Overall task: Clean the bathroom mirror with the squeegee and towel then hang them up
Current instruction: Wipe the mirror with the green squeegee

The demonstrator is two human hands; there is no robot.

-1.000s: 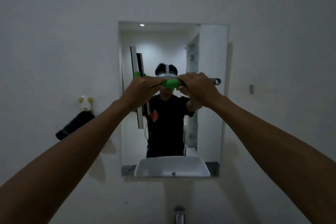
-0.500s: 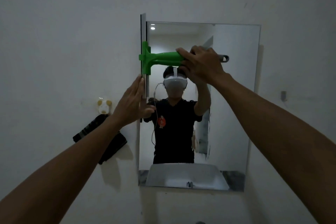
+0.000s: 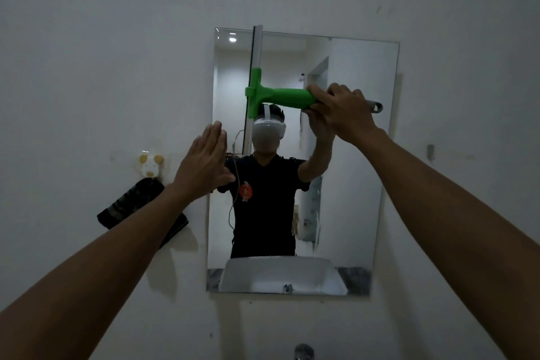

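Observation:
A rectangular mirror (image 3: 350, 155) hangs on the white wall. My right hand (image 3: 340, 109) grips the handle of a green squeegee (image 3: 280, 96), whose upright blade lies against the glass in the upper left part of the mirror. My left hand (image 3: 204, 165) is flat with straight fingers at the mirror's left edge, holding nothing. A dark towel (image 3: 128, 204) hangs from a small bear-shaped hook (image 3: 150, 165) on the wall left of the mirror.
A small grey hook (image 3: 430, 151) sits on the wall right of the mirror. The top of a tap (image 3: 304, 351) shows at the bottom edge. The mirror reflects a white basin and a person in a dark shirt.
The squeegee blade has slid right from the mirror's left edge onto the glass. My left hand let go of the squeegee a second ago and now stays flat by the mirror's left edge.

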